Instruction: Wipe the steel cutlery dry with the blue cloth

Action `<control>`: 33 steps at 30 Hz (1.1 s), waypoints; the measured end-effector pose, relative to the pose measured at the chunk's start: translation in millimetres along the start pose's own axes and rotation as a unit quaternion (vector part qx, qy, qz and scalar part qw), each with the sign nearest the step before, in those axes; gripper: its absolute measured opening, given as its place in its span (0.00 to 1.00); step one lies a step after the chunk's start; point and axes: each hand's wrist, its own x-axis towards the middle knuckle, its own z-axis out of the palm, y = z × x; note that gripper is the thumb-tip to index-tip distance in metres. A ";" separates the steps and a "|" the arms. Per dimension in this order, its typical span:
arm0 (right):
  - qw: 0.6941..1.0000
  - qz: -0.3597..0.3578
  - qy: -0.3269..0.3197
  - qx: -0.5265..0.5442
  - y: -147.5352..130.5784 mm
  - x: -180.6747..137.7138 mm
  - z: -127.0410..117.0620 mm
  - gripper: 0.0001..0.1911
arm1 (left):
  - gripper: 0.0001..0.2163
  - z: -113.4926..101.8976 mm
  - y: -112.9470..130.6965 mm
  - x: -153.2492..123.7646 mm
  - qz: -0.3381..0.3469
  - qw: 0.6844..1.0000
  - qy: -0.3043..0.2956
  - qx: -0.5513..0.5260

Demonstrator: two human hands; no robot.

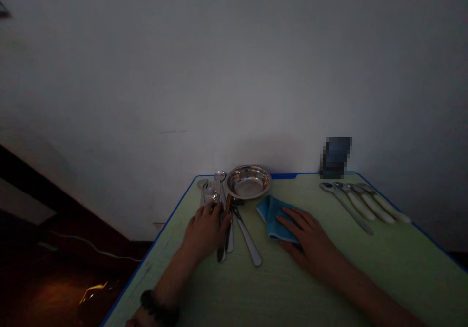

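Left hand (205, 228) bent over a loose heap of cutlery (250, 243), left of table centre, fingers curled down among the pieces, thumb beside a brown handle (228, 203). Fingertips partly hidden; cannot tell whether closed on any one piece. Right hand (307, 234) palm down, fingers loosely spread over a blue cloth (271, 218); cannot tell if pinching or only resting.

Just beyond the left hand: metal bowl (249, 185), near the back edge, close against the heap. Far right: spoons (347, 207) laid side by side at a slant, some with pale handles, well apart from the cloth. Behind those, a blurred dark object (336, 158) at the back edge. Table (226, 295) pale green, blue-rimmed, against a bare wall (234, 73).

Main risk, as judged: snagging. Overlapping handles, so neighbours liable to drag or scatter with any one piece pulled out. Possible knock to the bowl from a sideways tug. Smooth metal likely slippery under a loose grip. Cloth apt to bunch if pushed unevenly.
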 end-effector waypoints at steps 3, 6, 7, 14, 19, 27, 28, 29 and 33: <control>1.000 -0.008 -0.001 0.000 0.9 -0.4 -0.5 0.25 | 0.12 -10.2 -15.8 8.5 0.005 0.998 0.011 -0.057; 1.000 -0.014 0.000 0.002 1.9 -1.7 -1.5 0.24 | 0.06 -13.5 -32.6 16.5 -0.023 0.991 0.047 -0.123; 1.000 -0.016 -0.001 0.002 2.2 -2.2 -1.8 0.24 | 0.05 -13.0 -36.7 18.5 -0.035 0.987 0.060 -0.148; 1.000 -0.012 -0.016 -0.004 3.4 -3.1 -4.1 0.25 | 0.17 -22.9 -29.0 19.3 -0.102 0.917 0.122 -0.366; 1.000 -0.011 -0.023 -0.007 4.1 -2.2 -4.7 0.22 | 0.18 -36.7 0.6 9.9 -0.100 0.851 0.078 -0.511; 0.962 0.161 0.073 0.207 2.7 2.7 -25.9 0.17 | 0.10 -14.3 43.3 -6.3 -0.089 0.737 -0.105 -0.662; 0.930 0.209 0.111 0.280 2.8 3.5 -29.0 0.17 | 0.09 -12.6 48.2 -8.7 -0.089 0.721 -0.116 -0.677; 0.884 0.258 0.149 0.360 3.4 4.2 -31.1 0.17 | 0.08 -11.4 53.1 -11.3 -0.087 0.702 -0.127 -0.695; 0.696 0.376 0.231 0.566 9.1 7.3 -28.7 0.17 | 0.07 -6.7 72.3 -24.5 -0.064 0.613 -0.166 -0.770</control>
